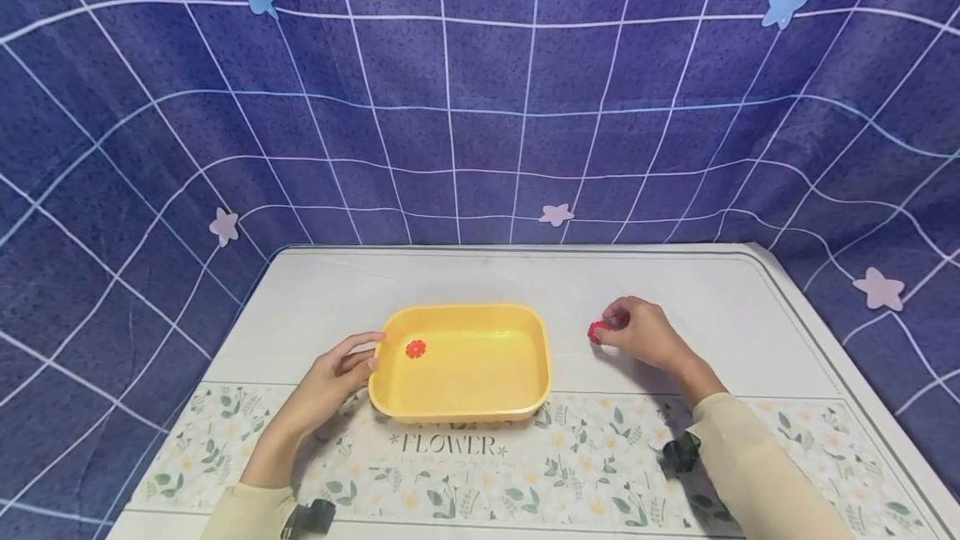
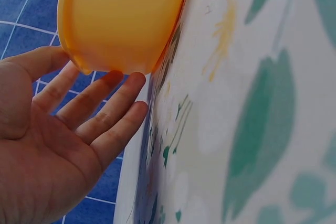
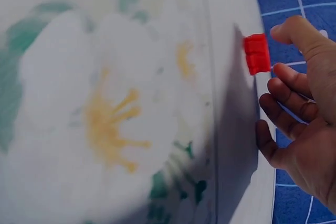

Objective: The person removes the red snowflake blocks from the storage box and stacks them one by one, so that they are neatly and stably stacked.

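A shallow yellow plastic basin [image 1: 460, 418] sits left of the table's middle. My left hand [image 1: 337, 386] is at its left end, fingers spread and lightly bent, with fingertips on the outer wall and rim. The left wrist view shows the basin's wall [image 2: 123, 22] above that palm. Inside the basin, toward its left end, lies a flat red flower-shaped piece [image 1: 416, 349]. To the right of the basin, my right hand [image 1: 643, 333] pinches another small red flower-shaped piece [image 1: 597, 332] between thumb and fingers. From the right wrist, this red piece [image 3: 256, 54] shows ridged sides.
The white table [image 1: 480, 269] carries a printed floral band with the word FLOWER [image 1: 450, 444] along its near part. Behind the table hangs a blue gridded curtain [image 1: 487, 132] with stars. Dark wrist straps [image 1: 681, 452] show at the sleeves.
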`<state>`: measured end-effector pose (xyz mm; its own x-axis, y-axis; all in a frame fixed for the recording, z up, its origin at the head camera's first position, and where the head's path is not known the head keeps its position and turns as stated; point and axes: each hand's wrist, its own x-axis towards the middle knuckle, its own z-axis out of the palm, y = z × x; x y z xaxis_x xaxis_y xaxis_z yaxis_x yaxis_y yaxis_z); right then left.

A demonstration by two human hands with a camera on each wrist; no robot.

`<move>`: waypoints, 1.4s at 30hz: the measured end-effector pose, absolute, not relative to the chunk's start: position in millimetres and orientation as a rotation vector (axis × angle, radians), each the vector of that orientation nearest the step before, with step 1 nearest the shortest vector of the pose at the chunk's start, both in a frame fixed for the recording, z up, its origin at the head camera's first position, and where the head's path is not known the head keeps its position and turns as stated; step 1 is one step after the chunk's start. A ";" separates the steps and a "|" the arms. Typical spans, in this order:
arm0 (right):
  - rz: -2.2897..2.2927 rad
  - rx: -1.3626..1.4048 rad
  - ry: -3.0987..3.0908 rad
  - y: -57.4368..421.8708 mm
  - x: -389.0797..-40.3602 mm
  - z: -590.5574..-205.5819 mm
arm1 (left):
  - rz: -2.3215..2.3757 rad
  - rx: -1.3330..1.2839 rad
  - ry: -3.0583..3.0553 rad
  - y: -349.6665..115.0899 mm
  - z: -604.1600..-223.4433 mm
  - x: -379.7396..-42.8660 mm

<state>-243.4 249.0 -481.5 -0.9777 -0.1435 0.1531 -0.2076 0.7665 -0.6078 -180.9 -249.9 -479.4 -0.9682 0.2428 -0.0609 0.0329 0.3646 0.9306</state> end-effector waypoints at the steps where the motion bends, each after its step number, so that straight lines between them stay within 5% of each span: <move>1: 1.025 0.266 -2.856 248.8 -243.6 -479.7 | 1.652 0.247 2.437 -250.0 -479.2 -180.9; 23: 1.628 0.590 -2.638 114.1 -256.1 -407.5 | 1.679 0.289 2.399 -250.3 -479.2 -183.9; 42: 1.767 0.880 -2.709 45.6 -252.9 -438.9 | 1.683 0.277 2.394 -251.7 -479.9 -182.1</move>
<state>-252.9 45.6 -438.9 -0.8416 -0.5299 0.1047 -0.3095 0.3143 -0.8975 -182.1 -251.7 -479.9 -0.9622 0.2664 -0.0566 0.0369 0.3336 0.9420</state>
